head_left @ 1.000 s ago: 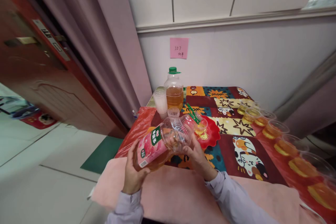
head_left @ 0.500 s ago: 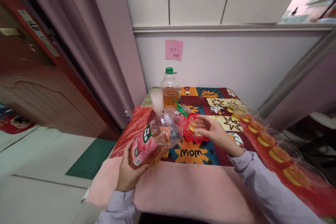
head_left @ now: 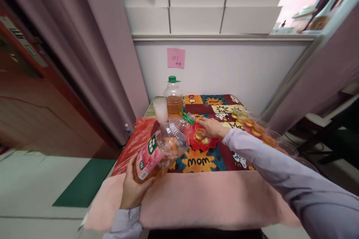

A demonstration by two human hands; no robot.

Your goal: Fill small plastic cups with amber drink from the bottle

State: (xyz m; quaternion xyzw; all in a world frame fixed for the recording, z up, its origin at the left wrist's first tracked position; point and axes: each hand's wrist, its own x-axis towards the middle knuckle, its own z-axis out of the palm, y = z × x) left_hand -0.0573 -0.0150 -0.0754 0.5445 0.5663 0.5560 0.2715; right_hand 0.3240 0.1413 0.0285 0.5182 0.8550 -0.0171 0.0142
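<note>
My left hand [head_left: 131,188] grips the bottom of a large clear bottle [head_left: 161,147] with a pink label. The bottle holds amber liquid and is tilted, neck pointing away and up. A green cap [head_left: 185,116] hangs at its mouth. My right hand [head_left: 211,127] reaches forward over a red plate [head_left: 202,142]. Its fingers are closed round a small clear cup [head_left: 200,133] of amber liquid standing on that plate.
A second bottle [head_left: 172,99] with a green cap stands at the back of the table beside a stack of empty plastic cups [head_left: 160,109]. A row of several filled cups [head_left: 256,127] runs along the right edge. A patterned cloth [head_left: 200,161] covers the table.
My right hand left the bottle, moved forward and closed on the cup on the red plate. The bottle stays tilted in my left hand. The camera swung right.
</note>
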